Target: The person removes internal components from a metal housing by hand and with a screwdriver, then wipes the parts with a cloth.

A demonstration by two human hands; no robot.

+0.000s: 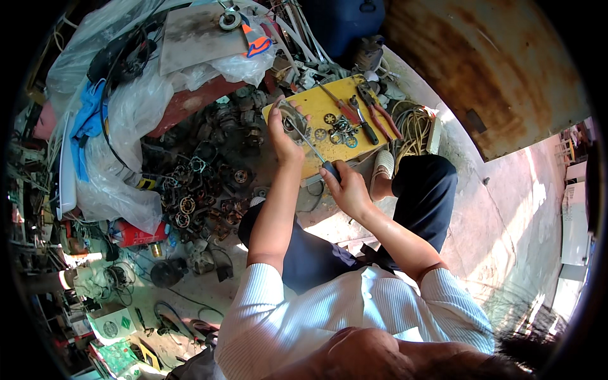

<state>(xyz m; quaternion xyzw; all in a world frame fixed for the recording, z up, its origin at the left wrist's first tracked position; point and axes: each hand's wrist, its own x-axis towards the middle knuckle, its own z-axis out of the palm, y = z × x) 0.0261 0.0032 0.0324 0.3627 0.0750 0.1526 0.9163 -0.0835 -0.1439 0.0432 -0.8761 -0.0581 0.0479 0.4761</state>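
My left hand (282, 134) is wrapped round a round metal part (291, 120), raised over the left side of a yellow-topped low table (310, 166). My right hand (349, 189) grips a screwdriver (329, 168) by its dark handle. Its shaft slants up and left, and the tip meets or lies very near the metal part; the exact contact is too small to tell. On the yellow top, small round metal pieces (342, 134) lie in a loose group. Beside them rest red-handled pliers (384, 118), a dark-handled tool (368, 131) and a red-handled screwdriver (348, 111).
A heap of greasy metal parts (190, 168) covers the ground left of the table. Coiled cable (413, 130) sits to its right, near my foot (382, 174). Clear plastic sheeting (126, 177) drapes at the left. A rusty panel (487, 57) stands at the far right.
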